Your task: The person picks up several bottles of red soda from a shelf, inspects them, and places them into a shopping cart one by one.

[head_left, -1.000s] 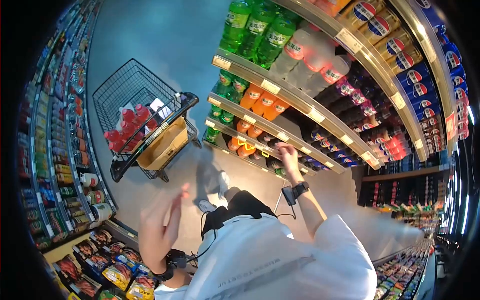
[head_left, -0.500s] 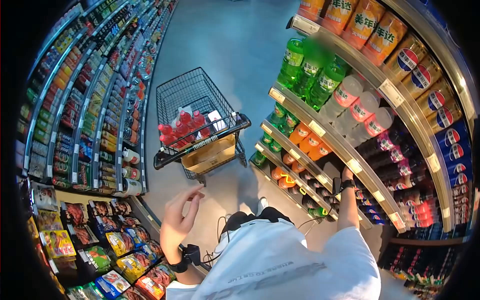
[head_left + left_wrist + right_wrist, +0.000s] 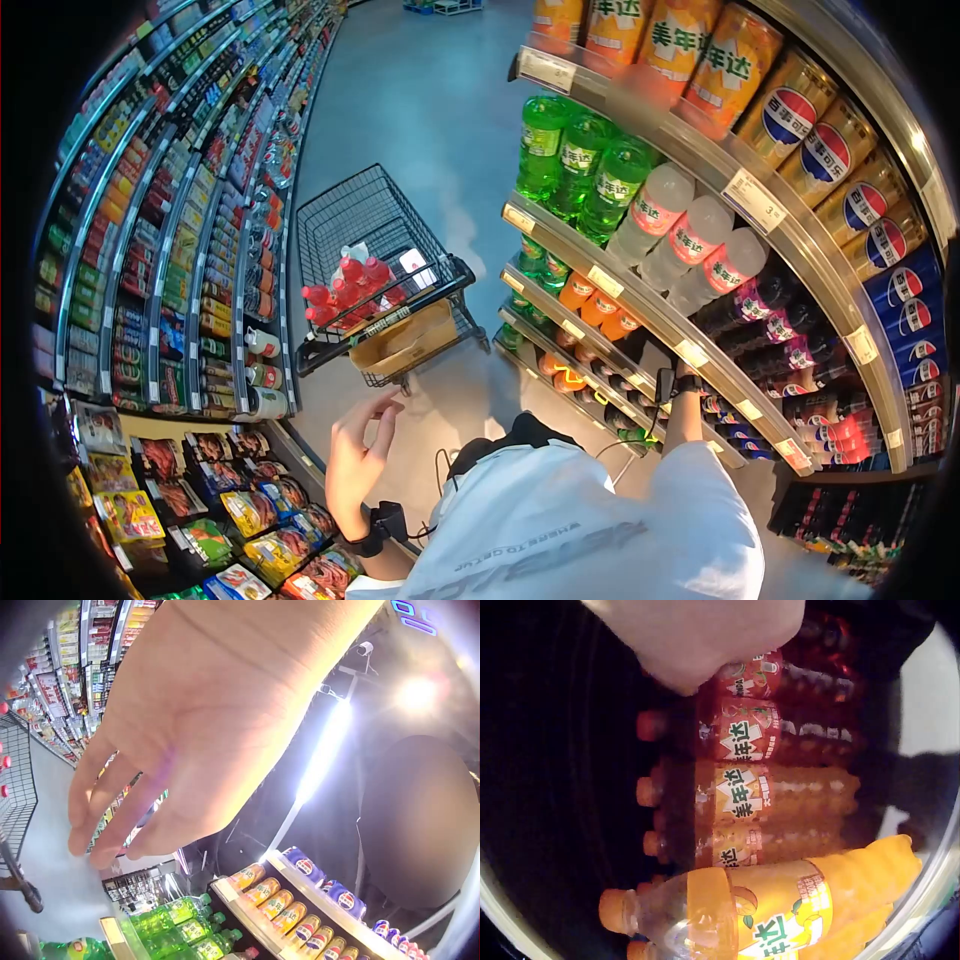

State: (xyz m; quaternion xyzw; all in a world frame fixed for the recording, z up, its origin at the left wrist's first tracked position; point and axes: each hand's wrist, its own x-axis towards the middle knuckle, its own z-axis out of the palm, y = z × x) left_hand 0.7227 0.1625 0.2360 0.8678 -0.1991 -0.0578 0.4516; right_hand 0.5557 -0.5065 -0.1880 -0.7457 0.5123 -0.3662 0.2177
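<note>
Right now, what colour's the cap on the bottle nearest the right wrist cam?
Orange; the cap shows best in the right wrist view.

Head: overhead, downward. Wrists: close; left upward, shares green bottles (image 3: 583,165) with head.

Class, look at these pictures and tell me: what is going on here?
A person in a white top stands in a supermarket drinks aisle. Their right hand reaches into a low shelf of orange plastic soda bottles; its grip is hidden. Their left hand is raised open, holding nothing, near a black wire shopping trolley carrying red bottles and a cardboard box.
</note>
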